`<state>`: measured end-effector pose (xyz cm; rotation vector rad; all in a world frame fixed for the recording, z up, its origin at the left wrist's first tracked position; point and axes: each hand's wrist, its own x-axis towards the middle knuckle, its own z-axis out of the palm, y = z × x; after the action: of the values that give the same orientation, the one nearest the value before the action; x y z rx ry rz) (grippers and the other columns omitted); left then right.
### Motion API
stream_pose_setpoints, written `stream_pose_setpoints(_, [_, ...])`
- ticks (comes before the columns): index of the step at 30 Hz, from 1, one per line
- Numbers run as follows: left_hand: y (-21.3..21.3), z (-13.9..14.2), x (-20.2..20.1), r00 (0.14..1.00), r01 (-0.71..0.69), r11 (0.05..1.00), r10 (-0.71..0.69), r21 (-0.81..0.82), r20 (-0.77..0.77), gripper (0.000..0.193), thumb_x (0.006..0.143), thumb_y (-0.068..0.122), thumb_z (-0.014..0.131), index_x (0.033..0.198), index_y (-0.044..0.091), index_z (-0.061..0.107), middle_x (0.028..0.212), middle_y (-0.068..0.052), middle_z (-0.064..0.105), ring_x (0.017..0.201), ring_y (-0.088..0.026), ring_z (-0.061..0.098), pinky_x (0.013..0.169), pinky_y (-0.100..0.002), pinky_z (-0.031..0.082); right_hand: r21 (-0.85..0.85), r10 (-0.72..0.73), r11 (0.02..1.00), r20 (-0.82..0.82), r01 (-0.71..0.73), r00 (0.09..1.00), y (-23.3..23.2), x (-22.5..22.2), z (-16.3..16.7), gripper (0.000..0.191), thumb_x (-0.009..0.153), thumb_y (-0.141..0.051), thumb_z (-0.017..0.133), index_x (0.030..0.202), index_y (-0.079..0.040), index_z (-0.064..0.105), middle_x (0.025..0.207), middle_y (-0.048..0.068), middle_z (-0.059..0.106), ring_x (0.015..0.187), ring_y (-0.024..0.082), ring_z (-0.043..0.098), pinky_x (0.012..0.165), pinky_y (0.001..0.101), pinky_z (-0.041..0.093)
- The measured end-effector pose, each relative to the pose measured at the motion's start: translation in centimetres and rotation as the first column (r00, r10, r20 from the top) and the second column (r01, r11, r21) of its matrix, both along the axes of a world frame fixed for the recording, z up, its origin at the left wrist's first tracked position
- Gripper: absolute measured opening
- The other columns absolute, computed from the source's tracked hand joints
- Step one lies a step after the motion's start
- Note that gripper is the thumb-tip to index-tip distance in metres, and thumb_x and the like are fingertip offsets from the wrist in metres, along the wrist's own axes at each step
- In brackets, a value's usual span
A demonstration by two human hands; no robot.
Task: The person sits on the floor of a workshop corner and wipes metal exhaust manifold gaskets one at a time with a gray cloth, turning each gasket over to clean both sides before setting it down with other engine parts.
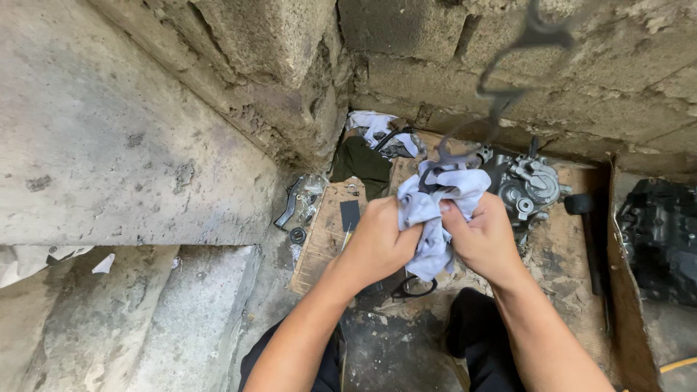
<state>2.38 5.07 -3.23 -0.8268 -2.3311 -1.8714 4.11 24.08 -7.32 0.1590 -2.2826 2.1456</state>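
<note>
The left hand (379, 243) and right hand (483, 239) are closed on a pale rag (435, 210) at frame centre; wiping appears unfinished, something dark is wrapped inside.

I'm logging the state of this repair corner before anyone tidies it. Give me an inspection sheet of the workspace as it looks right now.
Surface: worn wooden board on a dirty concrete floor, stained and gritty.
Job's things: pale grey rag bunched in both hands; a thin dark gasket-like loop rises out of it.
Clutter: metal engine part, black mallet, dark green cloth, white rags, small loose parts, cardboard box holding a black part.
Grippers: left hand and right hand both closed on the rag.
Cables: nothing seen.
Surroundings: rough block walls meeting in a corner, concrete step at left.
</note>
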Motion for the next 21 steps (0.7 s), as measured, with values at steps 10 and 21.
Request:
stream_pose_setpoints(10, [-0.9, 0.1, -0.5, 0.961, -0.162, 0.985, 0.143, 0.063, 0.237, 0.017, 0.098, 0.006, 0.049, 0.089, -0.001, 0.062, 0.074, -0.019, 0.066, 0.067, -0.038, 0.065, 0.066, -0.041, 0.052, -0.631, 0.167, 0.776, 0.192, -0.008, 0.967, 0.7, -0.8, -0.9, 0.029, 0.101, -0.013, 0.052, 0.125, 0.002, 0.060, 0.116, 0.009, 0.070, 0.105, 0.019, 0.067, 0.093, 0.0375, 0.054])
stream_pose_setpoints(21, [0.0, 0.2, 0.0, 0.992, -0.116, 0.972, 0.104, -0.204, -0.070, 0.015, 0.091, 0.010, 0.061, 0.098, -0.002, 0.062, 0.090, -0.025, 0.067, 0.086, -0.047, 0.066, 0.074, -0.050, 0.054, -0.168, -0.091, 0.981, 0.035, 0.095, 0.995, -1.3, -0.4, 0.5, 0.021, 0.100, -0.011, 0.067, 0.117, 0.001, 0.065, 0.104, 0.002, 0.072, 0.093, 0.010, 0.064, 0.084, 0.0267, 0.053])
